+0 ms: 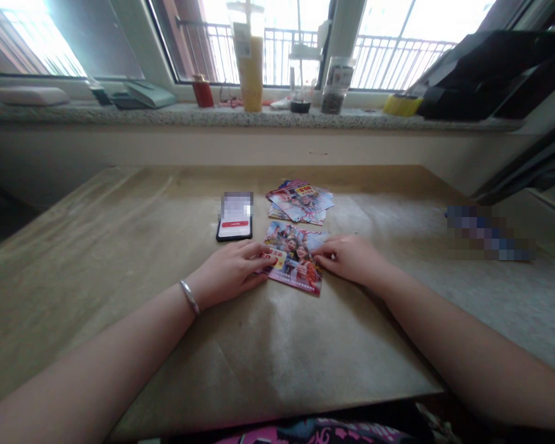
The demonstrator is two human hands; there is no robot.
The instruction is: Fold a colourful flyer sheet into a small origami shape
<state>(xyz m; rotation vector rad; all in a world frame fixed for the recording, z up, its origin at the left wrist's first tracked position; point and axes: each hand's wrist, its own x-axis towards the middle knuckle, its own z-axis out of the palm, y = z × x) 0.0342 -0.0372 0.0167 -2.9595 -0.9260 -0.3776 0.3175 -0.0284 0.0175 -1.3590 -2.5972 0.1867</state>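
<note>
A colourful printed leaflet (300,259) showing smiling people and a yellow patch lies on the table in front of me. My left hand (235,265), with a silver bangle at the wrist, has its fingers over the leaflet's left edge and holds it there. At the opposite edge, my right hand (351,256) pinches the leaflet between thumb and fingers. Just beyond it is a loose, fanned pile of similar leaflets (300,200). Left of the pile lies a phone (235,231) with its screen lit and partly blurred out.
The table (166,345) meets a wall below a granite windowsill (203,117). On the sill stand a red bottle (203,92), a tall yellow-filled container (251,74), jars (333,92) and a yellow tape roll (402,105). A blurred blue item (483,234) lies at the right.
</note>
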